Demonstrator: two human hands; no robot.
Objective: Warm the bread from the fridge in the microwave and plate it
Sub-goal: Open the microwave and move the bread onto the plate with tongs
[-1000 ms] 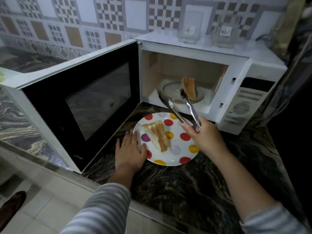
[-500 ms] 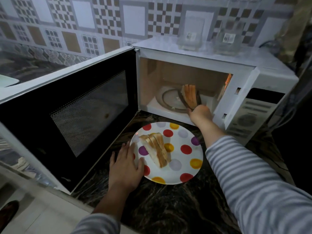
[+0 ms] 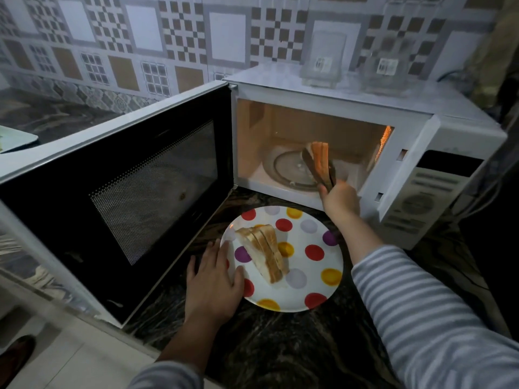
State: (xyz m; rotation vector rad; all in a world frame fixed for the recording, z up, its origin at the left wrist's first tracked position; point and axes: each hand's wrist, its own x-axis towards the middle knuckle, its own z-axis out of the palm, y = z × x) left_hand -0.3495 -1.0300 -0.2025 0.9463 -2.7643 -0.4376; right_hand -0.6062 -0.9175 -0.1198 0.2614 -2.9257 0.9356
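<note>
Right now your right hand [image 3: 340,198] is curled round the handles of the tongs [image 3: 323,171], and the tong arms sit on either side of the upright bread slices [image 3: 319,155] inside the lit cavity of the microwave [image 3: 309,88], above the right part of the glass turntable [image 3: 289,169]; whether the slices are lifted clear of it cannot be told. The arms look closed in on the bread, narrow rather than wide. Your left hand [image 3: 210,284] lies flat with straight fingers on the dark counter [image 3: 295,346], touching the near-left rim of the spotted plate [image 3: 323,276], which sits just near of the microwave opening. More bread slices on the plate [image 3: 266,254] already lean together toward its left side, so the job looks well along. Expect warmed bread to be light, soft and easy to crush or tear, so squeeze only enough to stop it slipping, and hold it across the flat faces low down, near the middle of the stack, not by a crust corner. Several thin slices gripped together may fan apart or slide out, so keep them upright on the way out. The open door [image 3: 118,186] stands to the left; bring the bread straight toward you over the sill to the bare right side of the plate.
</note>
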